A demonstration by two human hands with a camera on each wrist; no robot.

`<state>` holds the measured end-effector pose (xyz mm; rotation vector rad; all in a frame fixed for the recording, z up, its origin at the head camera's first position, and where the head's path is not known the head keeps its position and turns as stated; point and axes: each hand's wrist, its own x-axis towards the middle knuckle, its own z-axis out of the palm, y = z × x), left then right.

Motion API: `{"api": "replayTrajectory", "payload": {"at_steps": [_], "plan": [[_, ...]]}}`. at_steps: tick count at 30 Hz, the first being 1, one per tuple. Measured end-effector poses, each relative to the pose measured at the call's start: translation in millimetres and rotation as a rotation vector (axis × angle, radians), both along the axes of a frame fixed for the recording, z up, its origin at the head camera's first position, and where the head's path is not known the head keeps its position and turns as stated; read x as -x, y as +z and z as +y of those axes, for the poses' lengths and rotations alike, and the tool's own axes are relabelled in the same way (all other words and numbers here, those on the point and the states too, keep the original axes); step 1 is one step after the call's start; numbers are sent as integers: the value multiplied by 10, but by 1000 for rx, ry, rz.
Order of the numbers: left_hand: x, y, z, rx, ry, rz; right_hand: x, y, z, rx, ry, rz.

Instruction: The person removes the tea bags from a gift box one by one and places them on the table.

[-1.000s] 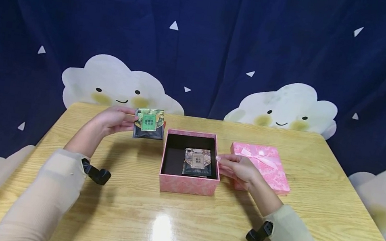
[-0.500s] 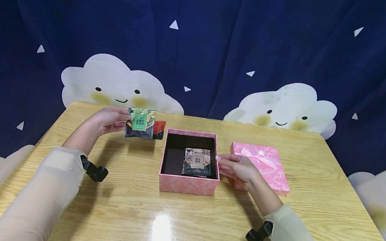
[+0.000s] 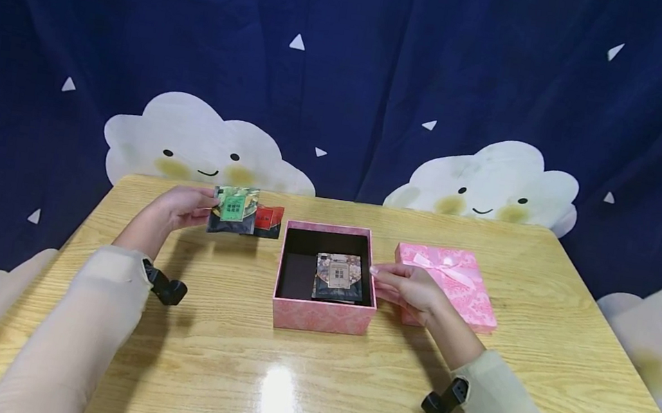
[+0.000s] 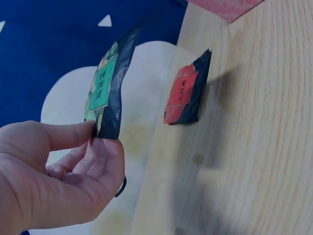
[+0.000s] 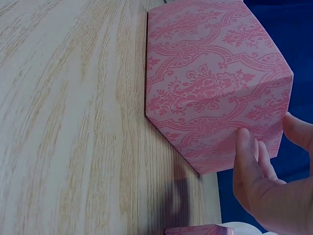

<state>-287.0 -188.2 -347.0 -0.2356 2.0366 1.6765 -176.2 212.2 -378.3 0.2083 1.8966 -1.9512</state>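
Observation:
My left hand [image 3: 183, 206] pinches a flat sachet with a green label [image 3: 233, 208] by its side edge, between thumb and fingers. In the left wrist view this green-labelled sachet [image 4: 104, 88] is held upright above the table's far edge. A red-labelled sachet [image 3: 270, 221] stands behind it to the right, partly covered in the head view. In the middle sits a pink patterned box [image 3: 322, 318], lidless and black inside. My right hand [image 3: 405, 287] grips its right wall, thumb at the rim and fingers against the outside. A sachet with a floral print [image 3: 338, 276] lies inside the box.
The pink lid with a bow [image 3: 452, 285] lies on the wooden table [image 3: 210, 358] to the right of the box, close behind my right hand. A dark blue curtain [image 3: 347, 83] with clouds hangs just beyond the table's far edge.
My left hand has moved left with the green-labelled sachet, away from the box. More of the red-labelled sachet shows now. The right hand has stayed on the box wall.

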Motion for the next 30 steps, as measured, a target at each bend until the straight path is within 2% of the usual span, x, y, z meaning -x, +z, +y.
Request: {"api": "replayTrajectory", "payload": {"at_steps": [11, 23, 30], "plan": [[112, -40, -54, 43, 24, 24, 42, 42, 16, -16, 5, -8], [156, -207, -111, 195, 85, 49, 25, -6, 18, -7, 13, -14], [235, -315, -173, 222, 124, 45, 23, -9, 30, 1, 7, -9]]}}
